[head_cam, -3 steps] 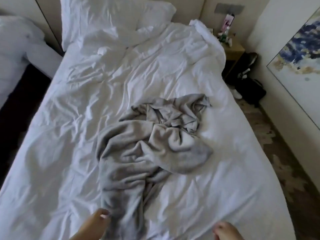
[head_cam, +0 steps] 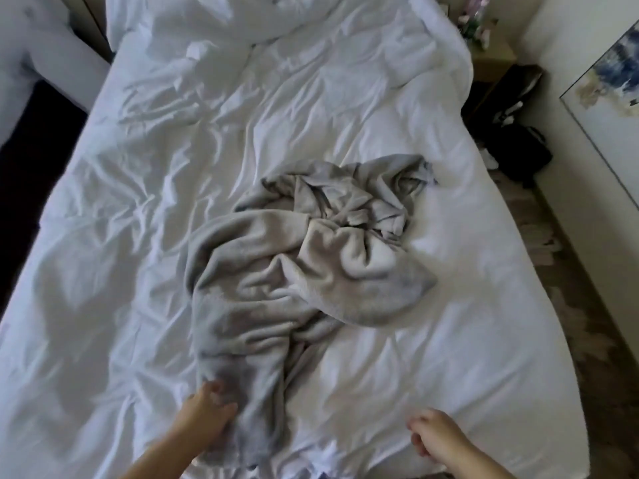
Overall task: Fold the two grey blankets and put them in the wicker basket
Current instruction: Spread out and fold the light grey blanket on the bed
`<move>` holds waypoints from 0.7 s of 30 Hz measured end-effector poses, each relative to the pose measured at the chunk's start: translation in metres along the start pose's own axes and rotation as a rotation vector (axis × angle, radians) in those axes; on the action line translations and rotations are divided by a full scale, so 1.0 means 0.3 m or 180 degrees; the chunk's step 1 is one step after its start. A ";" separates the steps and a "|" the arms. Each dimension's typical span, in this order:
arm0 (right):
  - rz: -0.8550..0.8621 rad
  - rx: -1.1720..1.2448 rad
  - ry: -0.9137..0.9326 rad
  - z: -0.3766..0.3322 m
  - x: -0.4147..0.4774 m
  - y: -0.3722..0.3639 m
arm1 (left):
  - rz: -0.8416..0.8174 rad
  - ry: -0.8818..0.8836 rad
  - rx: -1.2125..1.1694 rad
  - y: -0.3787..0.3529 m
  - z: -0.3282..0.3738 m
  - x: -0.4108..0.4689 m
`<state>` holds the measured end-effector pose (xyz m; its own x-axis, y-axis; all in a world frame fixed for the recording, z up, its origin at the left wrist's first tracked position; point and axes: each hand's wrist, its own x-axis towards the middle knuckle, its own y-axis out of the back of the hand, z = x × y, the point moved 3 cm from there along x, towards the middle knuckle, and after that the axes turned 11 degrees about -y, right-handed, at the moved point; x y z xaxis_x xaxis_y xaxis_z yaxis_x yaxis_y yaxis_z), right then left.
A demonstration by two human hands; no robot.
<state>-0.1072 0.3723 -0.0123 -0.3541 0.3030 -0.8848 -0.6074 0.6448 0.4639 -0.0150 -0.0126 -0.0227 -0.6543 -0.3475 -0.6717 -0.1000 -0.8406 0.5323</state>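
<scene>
A crumpled grey blanket [head_cam: 276,281] lies in a heap on the middle of the white bed [head_cam: 138,236], with a long tail running toward me. A thinner grey blanket [head_cam: 363,198] is bunched at the far end of the heap. My left hand [head_cam: 207,413] rests on the left edge of the blanket's near tail, fingers touching the cloth; whether it grips is unclear. My right hand [head_cam: 439,440] hovers over the bare sheet to the right, fingers loosely curled, holding nothing. No wicker basket is in view.
A rumpled white duvet [head_cam: 311,36] and pillows fill the head of the bed. A wooden nightstand [head_cam: 491,60] with small items stands at the far right, a dark bag [head_cam: 518,146] on the floor below it. A framed painting [head_cam: 612,84] leans against the right wall.
Both hands have come further into view and forward over the bed. My left hand now lies on the blanket's near tail. The view has tilted downward.
</scene>
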 end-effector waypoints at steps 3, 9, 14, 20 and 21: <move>-0.0386 -0.0003 -0.0129 -0.102 0.040 -0.067 | -0.0013 0.0370 0.0044 -0.054 0.061 0.087; -0.1067 0.0734 -0.0027 -0.299 0.137 -0.259 | -0.0156 0.0338 0.0549 -0.122 0.074 0.143; -0.1570 0.1662 -0.0248 -0.476 0.106 -0.406 | -0.0075 0.0490 -0.1047 -0.032 0.147 0.117; -0.2546 0.2774 -0.0578 -0.679 -0.072 -0.359 | 0.0265 0.0083 -0.2311 0.180 0.328 0.035; -0.2544 0.2724 -0.0555 -0.711 -0.114 -0.321 | 0.0332 -0.0038 -0.2438 0.225 0.364 0.018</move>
<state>-0.1883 0.1501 -0.0173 0.0520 -0.3505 -0.9351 0.0847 0.9346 -0.3456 -0.1071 -0.0259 0.0659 -0.6404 -0.4397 -0.6297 0.5062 -0.8583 0.0845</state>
